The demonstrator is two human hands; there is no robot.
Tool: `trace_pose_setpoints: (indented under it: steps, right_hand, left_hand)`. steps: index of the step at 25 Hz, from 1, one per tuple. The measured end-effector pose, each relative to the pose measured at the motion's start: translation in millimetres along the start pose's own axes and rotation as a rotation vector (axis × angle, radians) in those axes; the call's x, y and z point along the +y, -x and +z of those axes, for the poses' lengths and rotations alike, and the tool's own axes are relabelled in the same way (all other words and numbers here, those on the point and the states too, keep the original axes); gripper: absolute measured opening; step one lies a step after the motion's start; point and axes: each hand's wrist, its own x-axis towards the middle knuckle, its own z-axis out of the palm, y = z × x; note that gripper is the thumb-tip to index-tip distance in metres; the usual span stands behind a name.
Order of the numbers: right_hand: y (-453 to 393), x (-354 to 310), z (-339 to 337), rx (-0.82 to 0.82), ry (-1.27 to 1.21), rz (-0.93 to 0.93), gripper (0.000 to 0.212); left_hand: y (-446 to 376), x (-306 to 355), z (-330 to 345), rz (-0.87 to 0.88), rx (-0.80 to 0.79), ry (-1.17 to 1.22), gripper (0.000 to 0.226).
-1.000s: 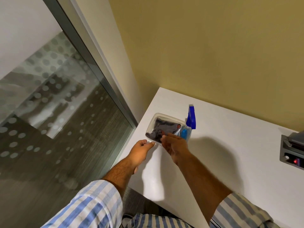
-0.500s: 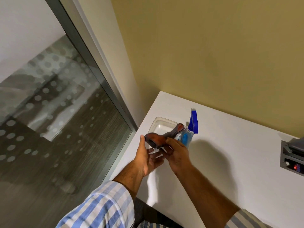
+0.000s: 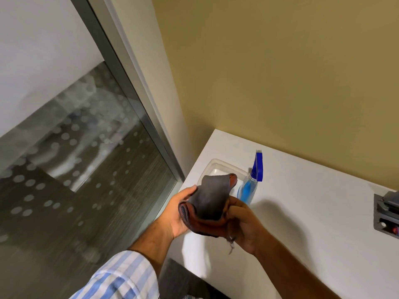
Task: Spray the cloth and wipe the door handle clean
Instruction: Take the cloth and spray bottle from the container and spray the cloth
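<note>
A grey cloth [image 3: 210, 197] with an orange underside is held up between both hands above the near left corner of the white table [image 3: 302, 201]. My left hand [image 3: 180, 212] cups its left end and my right hand [image 3: 244, 225] grips its right side. Just behind the cloth stands a spray bottle [image 3: 250, 186] with blue liquid and a blue trigger head, untouched. No door handle is in view.
A clear plastic tray [image 3: 216, 167] sits on the table to the left of the bottle, with nothing seen in it. A glass panel with frosted dots [image 3: 75, 169] and a metal frame is on the left. A grey socket box [image 3: 386, 214] is set in the table at right.
The cloth lay in the tray a second ago. My right hand lifted it out, my left hand came up to take its other end, and both now hold it higher and spread wider.
</note>
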Motion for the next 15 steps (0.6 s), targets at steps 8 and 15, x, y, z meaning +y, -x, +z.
trace_pose_setpoints:
  steps: [8,15]
  right_hand:
    - [1.9,1.7,28.8,0.159,0.439,-0.034,0.051]
    - [8.6,-5.9,29.6,0.219,0.499,0.009,0.051]
  left_hand:
    - [41.6,6.7,-5.1,0.274,-0.253,-0.077,0.072]
    - [54.5,-27.0,-24.3,0.062,-0.093,-0.049,0.066]
